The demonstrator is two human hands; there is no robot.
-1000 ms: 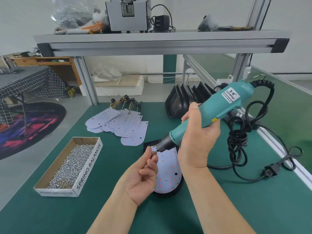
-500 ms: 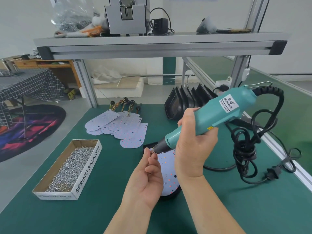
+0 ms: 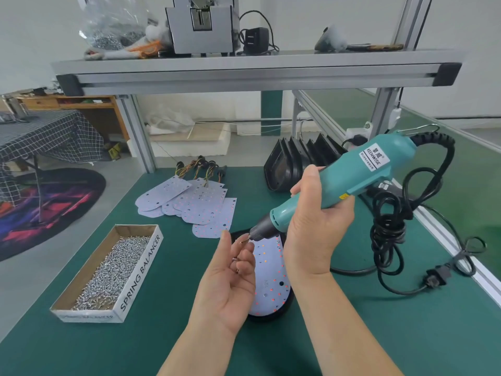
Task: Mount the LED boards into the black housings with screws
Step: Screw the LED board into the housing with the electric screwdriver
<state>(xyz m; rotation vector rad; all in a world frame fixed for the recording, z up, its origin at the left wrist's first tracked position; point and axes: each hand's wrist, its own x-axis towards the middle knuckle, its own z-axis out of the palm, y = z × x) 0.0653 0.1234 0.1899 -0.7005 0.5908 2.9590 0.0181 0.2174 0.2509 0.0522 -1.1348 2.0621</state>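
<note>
My right hand (image 3: 311,232) is clenched around the barrel of the teal screwdriver (image 3: 352,175), fingers wrapped over the top and thumb underneath. The tool's long axis runs from 2 o'clock down to 8 o'clock, with the bit at the 8 o'clock end and the cord end high at 2 o'clock. A single screw (image 3: 244,241) sits at the bit tip. My left hand (image 3: 225,283) is palm-up at 8 o'clock of that tip, fingers curled and thumb raised, with a couple of spare screws (image 3: 234,258) lodged among the fingers. The index fingertip is just beside the screw on the bit; I cannot tell whether it touches.

Below both hands lies the LED board (image 3: 271,283), seated in its black housing (image 3: 271,318). Its long axis runs 12 to 6 o'clock, rounded end towards me at 6, and the bit hovers above its far end.

At 9 o'clock of the left hand, the cardboard box of screws (image 3: 141,270) rests on the green bench (image 3: 379,335). The loose LED boards (image 3: 203,210) fan out at 11 o'clock, wired ends pointing away. The stack of black housings (image 3: 284,169) stands on edge at 12 o'clock, behind the right hand. The black cord (image 3: 390,229) hangs coiled at 3 o'clock, its plug (image 3: 436,278) lying on the bench.
</note>
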